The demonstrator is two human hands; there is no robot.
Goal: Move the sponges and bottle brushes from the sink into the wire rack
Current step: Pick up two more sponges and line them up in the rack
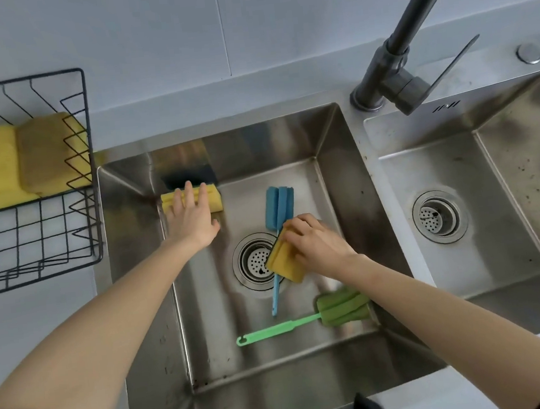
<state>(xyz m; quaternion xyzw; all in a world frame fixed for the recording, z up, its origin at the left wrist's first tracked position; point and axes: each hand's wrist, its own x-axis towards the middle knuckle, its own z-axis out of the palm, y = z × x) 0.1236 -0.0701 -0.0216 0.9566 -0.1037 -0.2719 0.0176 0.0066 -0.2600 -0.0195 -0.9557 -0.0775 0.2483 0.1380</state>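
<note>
A dark faucet point(394, 70) rises between the basins. The right basin point(505, 162) holds a drain strainer point(438, 216); a round metal cap point(529, 53) sits behind.
</note>
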